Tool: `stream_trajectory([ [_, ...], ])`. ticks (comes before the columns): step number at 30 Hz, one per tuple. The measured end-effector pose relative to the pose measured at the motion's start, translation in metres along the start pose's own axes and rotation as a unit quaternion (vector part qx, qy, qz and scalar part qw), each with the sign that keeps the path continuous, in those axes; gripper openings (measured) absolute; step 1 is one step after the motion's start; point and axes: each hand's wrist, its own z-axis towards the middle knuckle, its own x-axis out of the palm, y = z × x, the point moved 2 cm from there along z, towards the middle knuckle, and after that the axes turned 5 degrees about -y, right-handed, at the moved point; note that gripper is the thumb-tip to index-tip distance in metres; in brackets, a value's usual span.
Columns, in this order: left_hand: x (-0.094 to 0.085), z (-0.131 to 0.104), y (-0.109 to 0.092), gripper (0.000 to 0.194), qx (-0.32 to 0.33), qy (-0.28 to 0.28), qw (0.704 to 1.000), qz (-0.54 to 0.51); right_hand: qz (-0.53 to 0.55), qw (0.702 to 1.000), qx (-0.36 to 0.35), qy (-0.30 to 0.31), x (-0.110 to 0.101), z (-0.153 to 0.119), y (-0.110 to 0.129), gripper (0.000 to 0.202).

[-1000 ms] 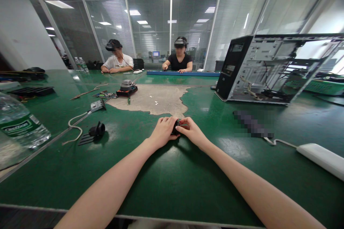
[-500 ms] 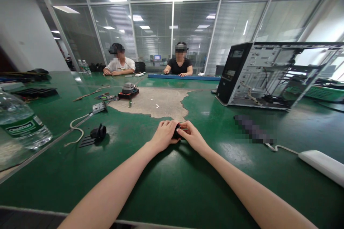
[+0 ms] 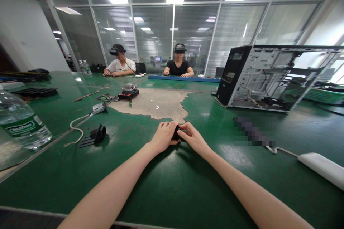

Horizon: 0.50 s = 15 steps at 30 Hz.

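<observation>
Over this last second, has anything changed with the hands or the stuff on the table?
Hardly anything. Both hands, left hand and right hand, stay closed together on the same small black part on the green table; nothing was picked up or let go. Only the camera view tilted a little. The black clip, water bottle, open computer case and white power strip lie as before.

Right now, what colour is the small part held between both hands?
Black; the small part shows between the left hand and right hand, head view.
</observation>
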Motion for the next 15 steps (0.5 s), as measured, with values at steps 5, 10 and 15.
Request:
stream_trajectory([
  [5, 0.0005, -0.0001, 0.0002, 0.053, 0.003, -0.002, 1.000, 0.006, -0.018, 0.999, 0.020, -0.031, 0.0002, 0.0050, -0.0038, 0.028],
  [10, 0.0010, 0.0000, 0.0002, 0.053, 0.004, -0.002, 1.000, 0.011, -0.026, 1.000, 0.015, 0.003, 0.0004, 0.0035, -0.0014, 0.025],
  [15, 0.0007, 0.0000, 0.0001, 0.052, 0.002, -0.001, 1.000, 0.004, -0.027, 0.999, -0.037, 0.009, 0.0015, -0.0034, 0.0048, 0.019],
])
